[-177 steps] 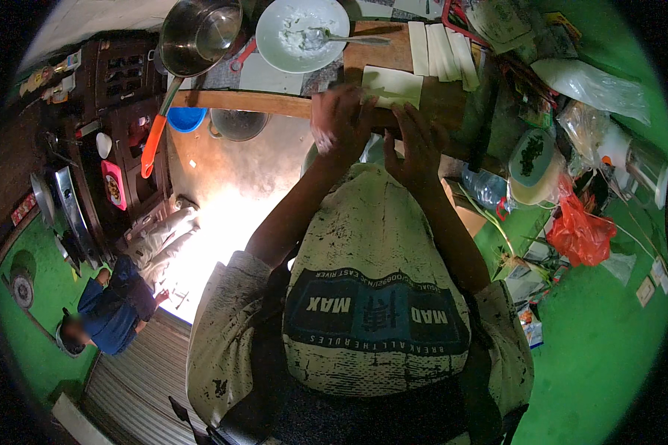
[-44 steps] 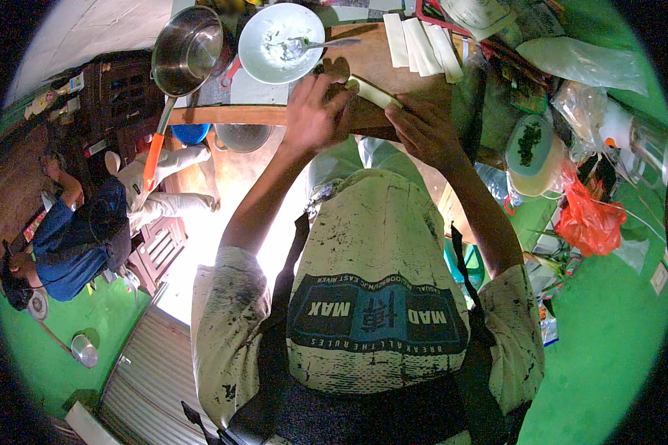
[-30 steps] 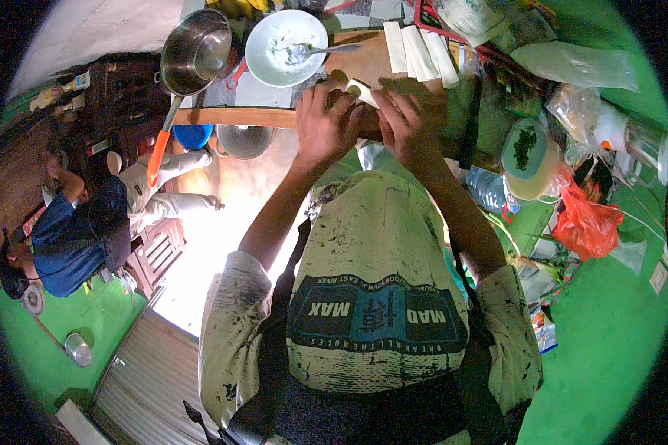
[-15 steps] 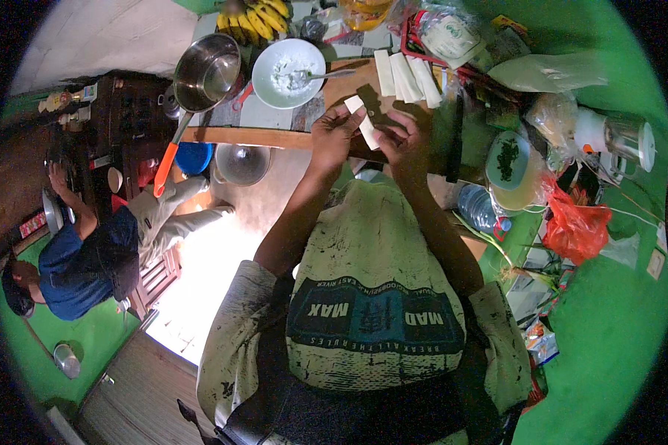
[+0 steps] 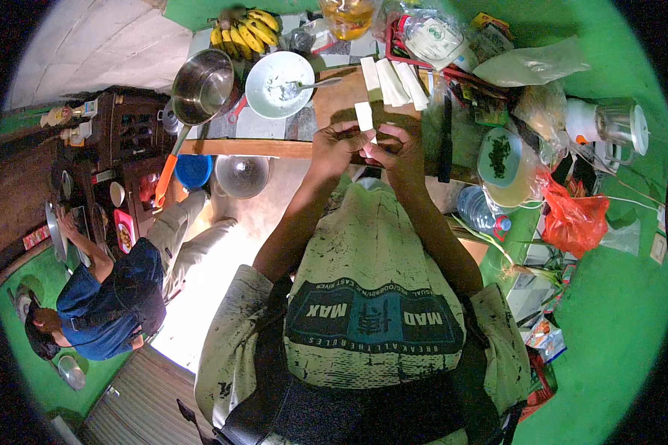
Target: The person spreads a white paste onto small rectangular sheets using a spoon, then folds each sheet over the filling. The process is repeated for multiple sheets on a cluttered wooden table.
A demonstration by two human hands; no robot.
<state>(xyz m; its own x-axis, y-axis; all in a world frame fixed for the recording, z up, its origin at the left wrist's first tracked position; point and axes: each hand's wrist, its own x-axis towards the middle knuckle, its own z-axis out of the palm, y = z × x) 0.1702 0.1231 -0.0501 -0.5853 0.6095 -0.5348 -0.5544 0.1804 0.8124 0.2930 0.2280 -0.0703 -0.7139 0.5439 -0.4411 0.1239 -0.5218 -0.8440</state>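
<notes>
A narrow white wrapper strip [image 5: 364, 117] stands up between my two hands over the wooden board [image 5: 334, 111] at the table's near edge. My left hand [image 5: 336, 152] pinches it from the left, thumb and fingers together. From the other side my right hand [image 5: 393, 152] closes its fingertips on the lower end, which the fingers mostly hide. Several more white strips [image 5: 393, 83] lie side by side on the board just beyond my hands. Left of the board is a white bowl [image 5: 255, 100] of white paste, and a metal utensil [image 5: 321, 83] rests in it.
A saucepan [image 5: 204, 87] with an orange handle [image 5: 166, 180] overhangs the table's left edge. Bananas [image 5: 249, 33] lie behind it. A long dark knife [image 5: 446, 141] is right of the board, near a container of chopped greens [image 5: 499, 157]. Another person [image 5: 119, 285] works at the left.
My hands have come closer together, and the strip has turned from slanted to nearly upright, with less of it showing. The person at the left has leaned and shifted nearer.
</notes>
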